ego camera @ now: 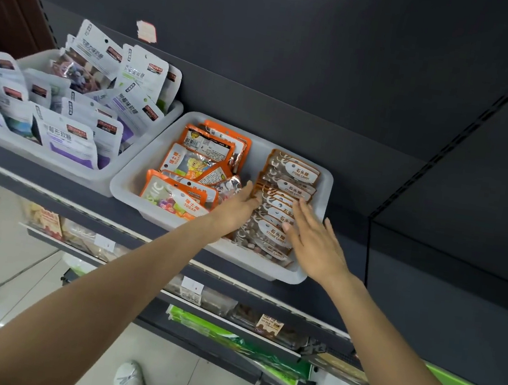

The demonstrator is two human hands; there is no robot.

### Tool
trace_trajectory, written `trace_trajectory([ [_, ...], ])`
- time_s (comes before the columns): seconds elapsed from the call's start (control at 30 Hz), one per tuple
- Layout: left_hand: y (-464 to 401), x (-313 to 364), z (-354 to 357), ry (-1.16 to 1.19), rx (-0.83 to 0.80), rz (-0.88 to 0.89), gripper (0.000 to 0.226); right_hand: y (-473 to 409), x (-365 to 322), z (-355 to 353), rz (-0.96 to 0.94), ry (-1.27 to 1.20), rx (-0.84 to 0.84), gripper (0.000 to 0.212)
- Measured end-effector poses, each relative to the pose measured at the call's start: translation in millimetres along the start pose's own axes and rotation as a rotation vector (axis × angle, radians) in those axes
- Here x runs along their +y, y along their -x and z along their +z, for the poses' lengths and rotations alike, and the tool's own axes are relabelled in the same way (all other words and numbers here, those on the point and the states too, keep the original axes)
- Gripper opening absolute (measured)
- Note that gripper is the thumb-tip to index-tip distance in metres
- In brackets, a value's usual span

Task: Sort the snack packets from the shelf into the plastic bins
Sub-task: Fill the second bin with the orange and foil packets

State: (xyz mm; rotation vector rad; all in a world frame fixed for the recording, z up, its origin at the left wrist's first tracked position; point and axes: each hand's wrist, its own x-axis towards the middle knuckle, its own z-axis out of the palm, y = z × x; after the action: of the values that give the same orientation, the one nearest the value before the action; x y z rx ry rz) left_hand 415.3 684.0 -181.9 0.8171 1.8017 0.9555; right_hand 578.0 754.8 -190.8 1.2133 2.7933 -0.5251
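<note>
Over the right half of the white bin [294,278], keep your left hand [237,211] and right hand [315,245] flat, fingers straight (gripping nothing), squaring the brown stone-candy packets [294,172] into one row.

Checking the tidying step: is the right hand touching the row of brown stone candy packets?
Touching. The head view shows the right hand lying flat, fingers straight, on the stone candy packets in the white bin.

Bare bin floor [255,163] gapes between orange packets [205,159] and brown packets [283,203].
</note>
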Motion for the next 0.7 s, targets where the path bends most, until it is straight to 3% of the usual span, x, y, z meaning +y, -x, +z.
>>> trace_trajectory([
  [0.13, 11, 9, 4, -0.079, -0.021, 0.025, 0.047, -1, -2, 0, 0.011, 0.086, -0.064, 0.058],
  [0.23, 20, 10, -4, -0.179, 0.012, 0.132, 0.045, -1, -10, -14, 0.019, 0.004, 0.000, 0.053],
  [0.4, 33, -2, -46, -0.540, 0.273, 0.416, 0.041, -4, -40, -29, -0.067, -0.144, 0.208, 0.042],
  [0.53, 26, -17, -98, -0.699, 0.305, 0.390, 0.036, -24, -82, -27, -0.094, -0.196, 0.217, 0.038],
  [0.7, 7, -26, -159, -0.615, 0.319, 0.398, 0.033, -64, -139, -10, -0.024, -0.236, 0.151, 0.041],
])
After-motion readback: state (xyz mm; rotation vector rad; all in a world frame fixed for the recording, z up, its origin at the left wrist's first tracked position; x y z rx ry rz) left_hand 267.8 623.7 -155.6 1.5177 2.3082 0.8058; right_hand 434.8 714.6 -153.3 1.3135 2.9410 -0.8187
